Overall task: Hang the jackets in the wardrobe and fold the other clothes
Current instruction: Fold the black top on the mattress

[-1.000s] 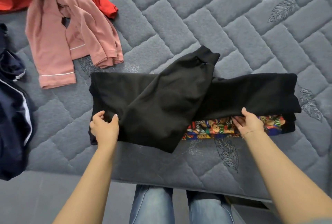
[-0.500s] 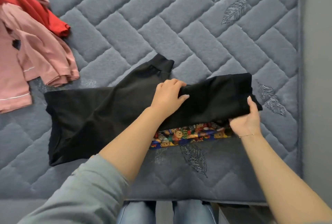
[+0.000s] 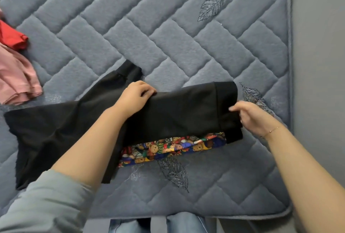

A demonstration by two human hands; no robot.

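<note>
A black garment (image 3: 177, 113) lies across the near part of the quilted grey-blue mattress (image 3: 168, 36), one sleeve pointing up toward the middle. My left hand (image 3: 134, 98) grips its upper edge near the centre, fingers curled over the cloth. At the garment's right end my right hand (image 3: 250, 115) holds the folded edge, fingers bent round it. A folded piece of colourful teddy-bear print fabric (image 3: 171, 147) peeks out from under the black garment's near edge.
A pink garment (image 3: 16, 77) and a red one (image 3: 13, 36) lie at the left edge of the mattress. The mattress's right border (image 3: 290, 64) runs beside a grey wall or floor. My jeans-clad legs (image 3: 158, 223) stand at the near edge.
My left hand left the garment's left end and now grips its upper middle edge. My right hand shifted from under the near edge to the right end. The view swung right.
</note>
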